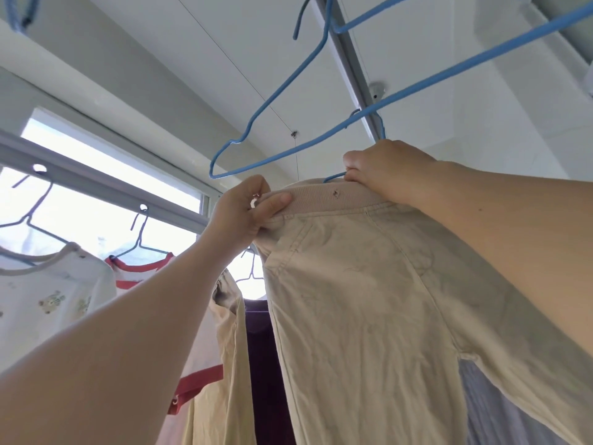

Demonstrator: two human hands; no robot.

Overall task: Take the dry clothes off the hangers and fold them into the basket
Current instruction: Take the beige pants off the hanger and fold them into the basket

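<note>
We are looking up at the drying rack, both arms raised. Our left hand (244, 213) pinches the ribbed waistband of the beige trousers (359, 300) at its left end, thumb lying flat along the band and the other fingers curled behind the cloth. Our right hand (388, 170), at about one o'clock from the left, is clenched over the waistband's right end — its fingers close round the cloth and the blue wire hanger (333, 178) that shows just beside the knuckles. The trousers hang straight down from the two hands, filling the middle and the five o'clock part of the view.

At twelve o'clock an empty blue hanger (256, 123) hangs from the grey ceiling rail (349, 65). Toward nine o'clock a second rail (96, 184) runs in front of the bright window (96, 226), with garments on hangers below it — a white bear-print top (48, 297) at eight o'clock and, just beside it, a white shirt with red trim (179, 348). A dark maroon garment (266, 364) hangs behind the trousers at six o'clock. The basket is out of view.
</note>
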